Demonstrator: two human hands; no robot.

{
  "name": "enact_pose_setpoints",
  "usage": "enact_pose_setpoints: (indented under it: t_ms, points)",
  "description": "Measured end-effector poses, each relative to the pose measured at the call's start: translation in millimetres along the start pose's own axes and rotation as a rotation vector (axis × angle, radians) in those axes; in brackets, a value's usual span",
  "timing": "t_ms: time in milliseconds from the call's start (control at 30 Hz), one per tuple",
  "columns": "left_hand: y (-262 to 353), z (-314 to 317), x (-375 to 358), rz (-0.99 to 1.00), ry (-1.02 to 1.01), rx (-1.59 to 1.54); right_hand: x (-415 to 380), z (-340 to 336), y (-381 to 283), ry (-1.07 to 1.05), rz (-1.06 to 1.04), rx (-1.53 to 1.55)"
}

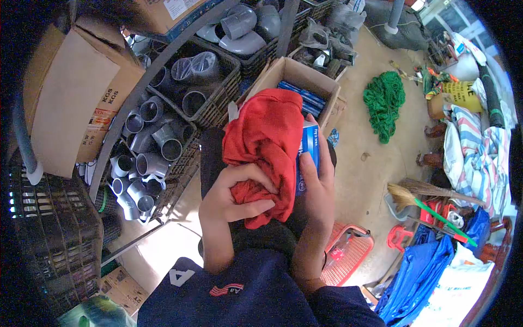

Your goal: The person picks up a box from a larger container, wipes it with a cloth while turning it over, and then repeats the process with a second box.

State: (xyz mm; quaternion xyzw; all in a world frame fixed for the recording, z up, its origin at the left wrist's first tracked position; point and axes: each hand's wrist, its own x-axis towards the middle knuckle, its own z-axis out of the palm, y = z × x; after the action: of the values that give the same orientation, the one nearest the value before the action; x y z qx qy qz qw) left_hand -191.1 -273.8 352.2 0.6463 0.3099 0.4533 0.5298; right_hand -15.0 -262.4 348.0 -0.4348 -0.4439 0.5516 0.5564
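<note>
Two hands are engaged: my left hand (pixel 242 192), its fingers curled, grips a bunched red cloth (pixel 264 136), and my right hand (pixel 320 185), partly closed, holds a blue-and-white box (pixel 309 150) upright against the cloth's side. Both objects lie before my torso, near an open cardboard carton (pixel 329 87) containing blue boxes (pixel 305 98). Gray pipe fittings (pixel 152 163) occupy black crates (pixel 218 117) to the left.

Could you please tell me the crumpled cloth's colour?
The crumpled cloth is red, best seen in the head view.
</note>
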Motion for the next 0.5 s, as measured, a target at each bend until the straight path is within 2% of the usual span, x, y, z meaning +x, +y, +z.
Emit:
enact_pose_setpoints:
  t_ms: [133, 267, 467, 500]
  points:
    - [-2.0, 1.0, 1.1, -0.015, -0.046, -0.002, 1.9, 1.2, 6.1, 0.066, -0.013, 0.062]
    - [-4.5, 0.7, 2.1, -0.017, -0.037, -0.029, 4.0, -0.8, 5.4, 0.045, 0.009, 0.063]
    - [-16.0, 0.7, 1.8, -0.013, 0.129, -0.073, 7.5, -1.8, 7.1, -0.019, 0.009, -0.003]
    - [-19.8, 1.6, 1.2, 0.013, 0.242, -0.089, 8.9, -4.2, 10.1, -0.069, -0.021, -0.032]
